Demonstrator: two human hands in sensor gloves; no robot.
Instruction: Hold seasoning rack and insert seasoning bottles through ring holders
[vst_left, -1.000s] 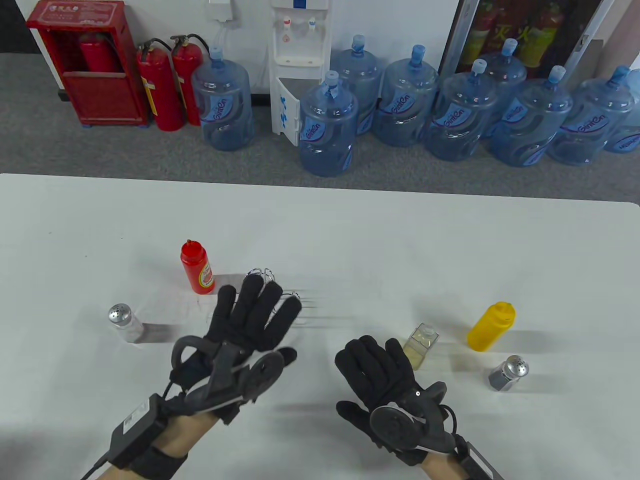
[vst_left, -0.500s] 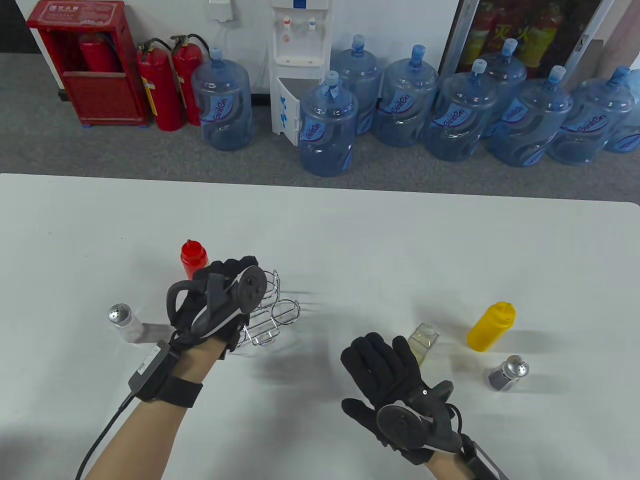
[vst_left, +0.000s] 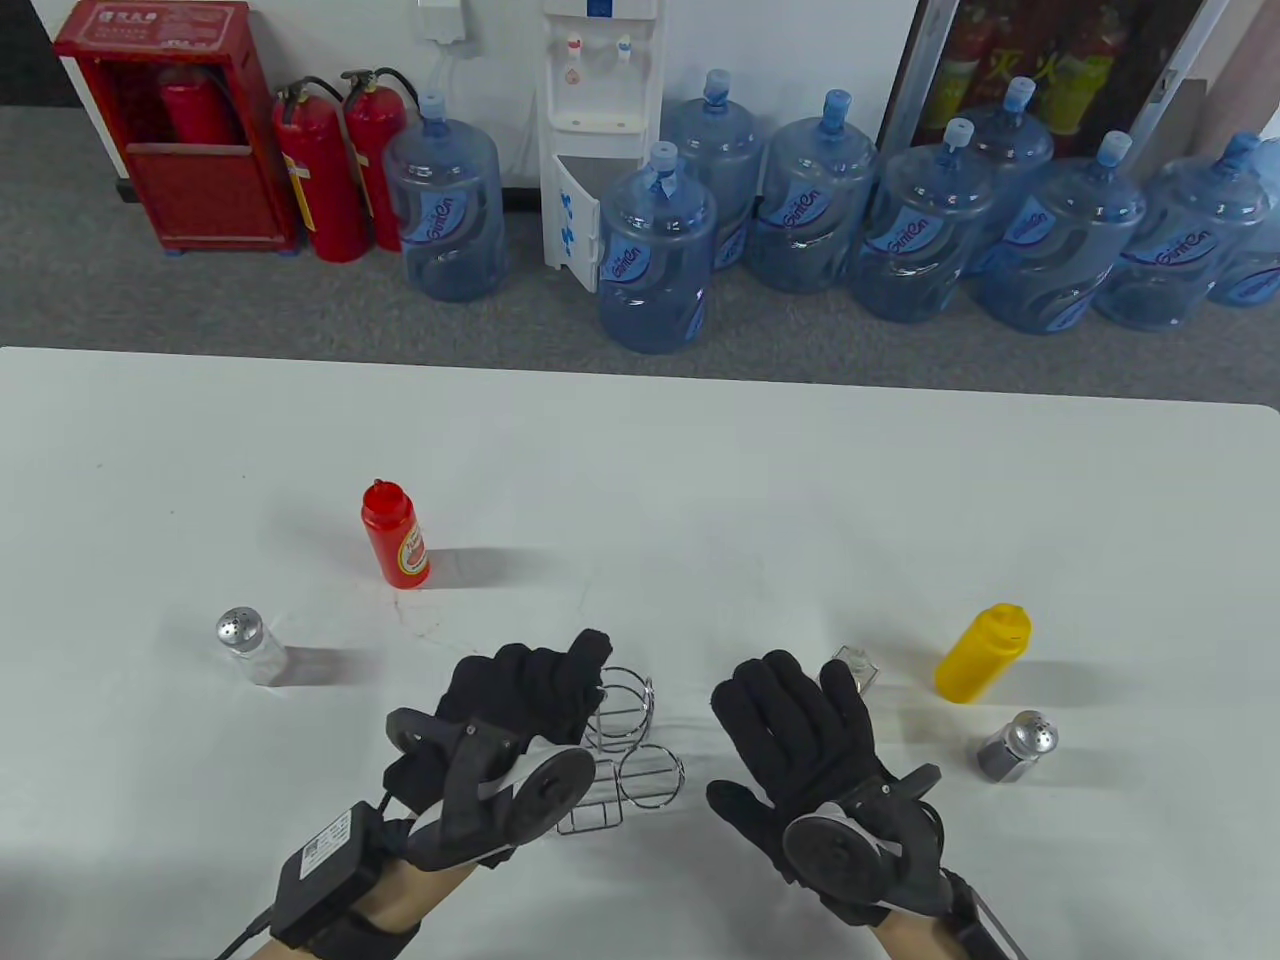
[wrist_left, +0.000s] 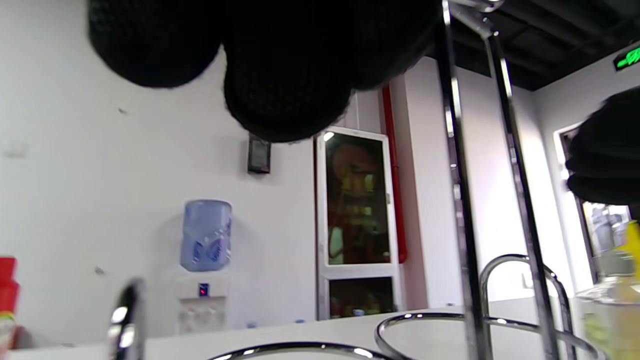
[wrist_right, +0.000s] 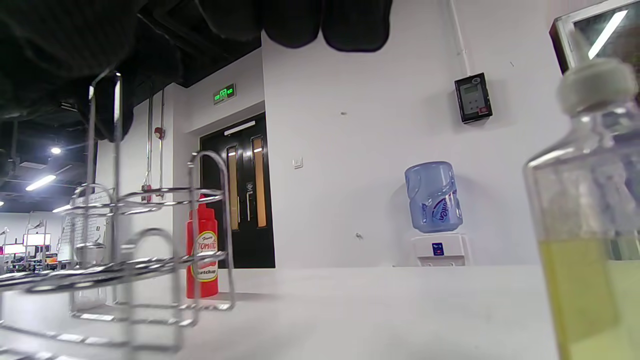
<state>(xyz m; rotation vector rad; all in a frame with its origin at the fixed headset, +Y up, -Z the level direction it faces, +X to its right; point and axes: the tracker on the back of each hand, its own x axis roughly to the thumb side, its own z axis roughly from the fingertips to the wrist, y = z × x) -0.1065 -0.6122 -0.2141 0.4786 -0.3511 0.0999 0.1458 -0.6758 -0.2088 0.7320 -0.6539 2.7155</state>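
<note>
The chrome wire seasoning rack stands on the white table near the front middle. My left hand grips the top of its upright handle; the fingers curl over it. My right hand is open and empty, hovering just right of the rack. Its fingertips are close to a clear square bottle of yellow liquid, which looms large in the right wrist view. A red ketchup bottle stands behind the rack on the left. It also shows in the right wrist view.
A yellow squeeze bottle and a dark shaker stand at the right. A white salt shaker stands at the left. Water jugs and fire extinguishers are on the floor beyond the table's far edge.
My left hand took hold of the rack near the ketchup bottle and brought it toward the front middle of the table. My right hand moved a little forward toward the clear bottle.
</note>
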